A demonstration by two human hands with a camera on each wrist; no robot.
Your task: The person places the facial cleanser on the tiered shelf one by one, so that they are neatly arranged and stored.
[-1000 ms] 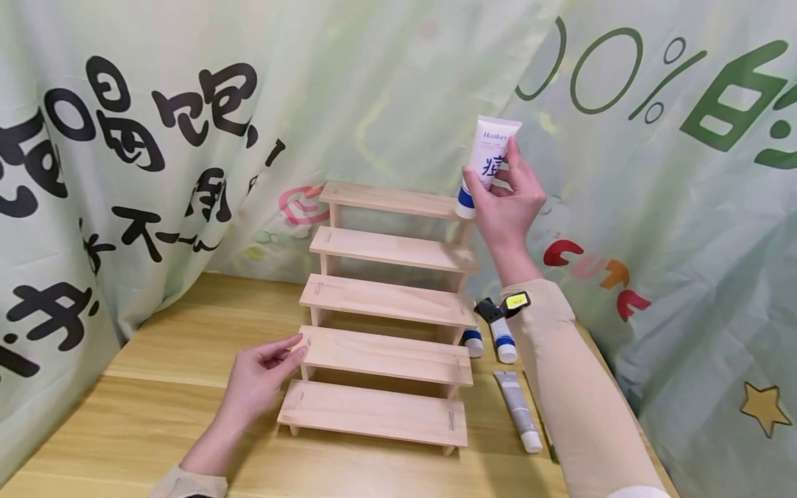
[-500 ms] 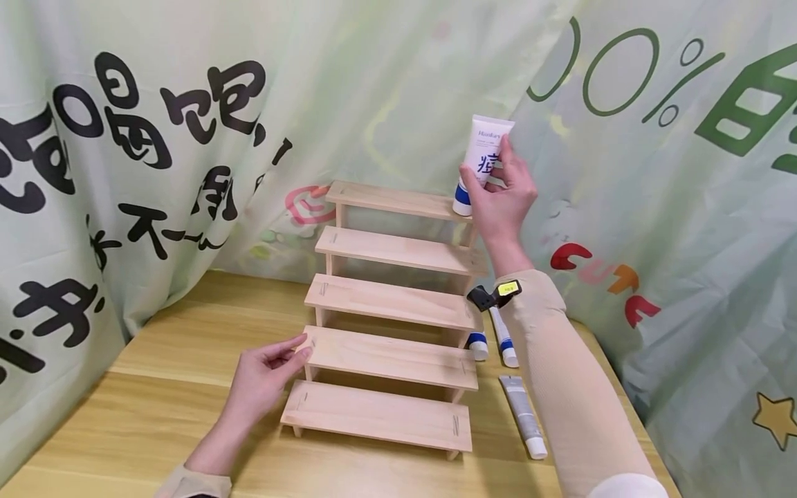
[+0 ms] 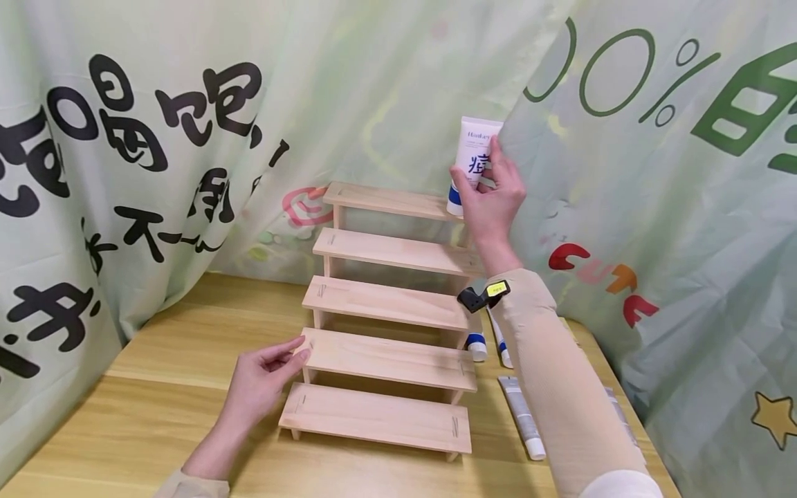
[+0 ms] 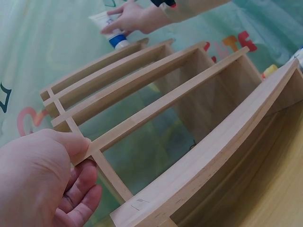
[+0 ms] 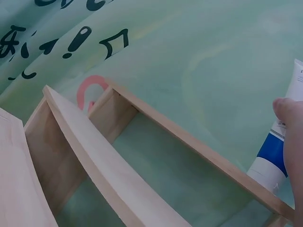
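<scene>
A light wooden stepped rack [image 3: 389, 297] with several shelves stands on the table. At the right end of its top shelf, my right hand [image 3: 498, 197] grips a white tube [image 3: 476, 145] with a blue band, cap down. In the right wrist view the cap of the tube [image 5: 272, 156] is at the top shelf's edge; whether it bears on the wood I cannot tell. My left hand [image 3: 264, 380] pinches the left end of the second shelf from the bottom, thumb on top, as the left wrist view of that hand [image 4: 52, 175] shows.
Right of the rack lie a grey tube [image 3: 521, 418] and two blue-banded tubes, one of them a white-capped tube [image 3: 477, 347], partly hidden. Another grey tube [image 3: 619, 415] shows past the right sleeve. A printed curtain [image 3: 398, 90] hangs behind the wooden table [image 3: 168, 360].
My right hand has moved a little left with the white tube, over the top shelf's right end. The left hand keeps its hold on the rack.
</scene>
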